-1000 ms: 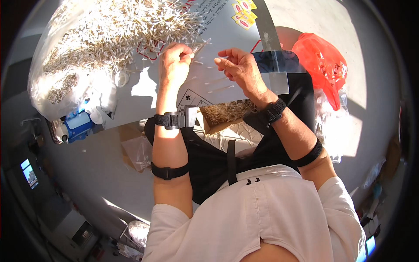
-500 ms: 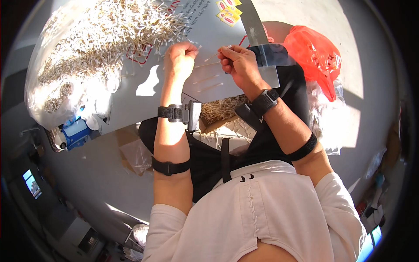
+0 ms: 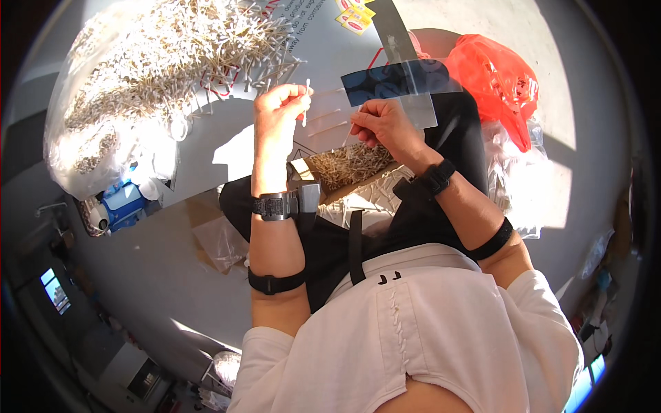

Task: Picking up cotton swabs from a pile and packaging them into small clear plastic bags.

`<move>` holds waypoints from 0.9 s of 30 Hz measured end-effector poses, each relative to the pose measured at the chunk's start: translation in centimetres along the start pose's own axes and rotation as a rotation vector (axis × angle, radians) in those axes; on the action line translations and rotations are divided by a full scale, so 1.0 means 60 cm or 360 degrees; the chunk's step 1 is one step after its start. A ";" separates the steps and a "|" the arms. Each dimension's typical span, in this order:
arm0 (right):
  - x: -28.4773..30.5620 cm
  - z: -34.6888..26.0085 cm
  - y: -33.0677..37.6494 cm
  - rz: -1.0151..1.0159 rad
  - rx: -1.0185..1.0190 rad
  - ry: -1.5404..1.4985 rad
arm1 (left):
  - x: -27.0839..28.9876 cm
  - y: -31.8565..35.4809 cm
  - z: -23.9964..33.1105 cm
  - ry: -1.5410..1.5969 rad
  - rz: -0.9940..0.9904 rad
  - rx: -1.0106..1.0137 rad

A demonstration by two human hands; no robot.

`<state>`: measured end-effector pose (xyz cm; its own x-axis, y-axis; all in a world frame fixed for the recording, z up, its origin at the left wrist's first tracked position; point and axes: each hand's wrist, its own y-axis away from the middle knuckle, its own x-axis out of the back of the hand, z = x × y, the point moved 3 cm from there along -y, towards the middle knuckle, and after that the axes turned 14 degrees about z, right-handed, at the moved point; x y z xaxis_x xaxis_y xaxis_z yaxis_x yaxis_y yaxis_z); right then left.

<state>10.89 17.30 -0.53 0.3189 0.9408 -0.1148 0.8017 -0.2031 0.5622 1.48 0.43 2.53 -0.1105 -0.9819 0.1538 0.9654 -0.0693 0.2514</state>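
Note:
My left hand (image 3: 277, 117) pinches a cotton swab (image 3: 307, 96), held upright between thumb and fingers above the grey board (image 3: 206, 162). To its right, my right hand (image 3: 385, 127) is closed, its thumb and forefinger pressed together over a thin pale stick that looks like another cotton swab (image 3: 347, 136). A few loose swabs (image 3: 328, 129) lie on the board between the hands. Just past my right hand sits a dark see-through strip (image 3: 385, 81). Below the board's near edge, an open carton (image 3: 348, 167) on my lap holds many swabs.
A clear bag (image 3: 58, 148) spills a large heap of swabs (image 3: 179, 51) across the board's left side. Yellow-and-red cards (image 3: 356, 18) lie at the far edge. A red plastic bag (image 3: 492, 82) stands to the right, and a blue-and-white object (image 3: 122, 206) rests at the left.
Both hands have drawn nearer to me. The left hand has turned, showing its swab upright. The right hand has moved down off the dark strip, which now shows more fully.

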 end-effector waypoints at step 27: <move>0.024 0.066 0.061 -0.0194 0.0877 0.1314 | -0.011 0.059 -0.022 -0.0060 0.0275 -0.0125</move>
<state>16.29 16.82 -1.86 -0.0649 0.8148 0.5761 0.9947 0.0067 0.1025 5.28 0.60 2.08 0.0514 -0.9731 0.2246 0.9860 0.0851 0.1431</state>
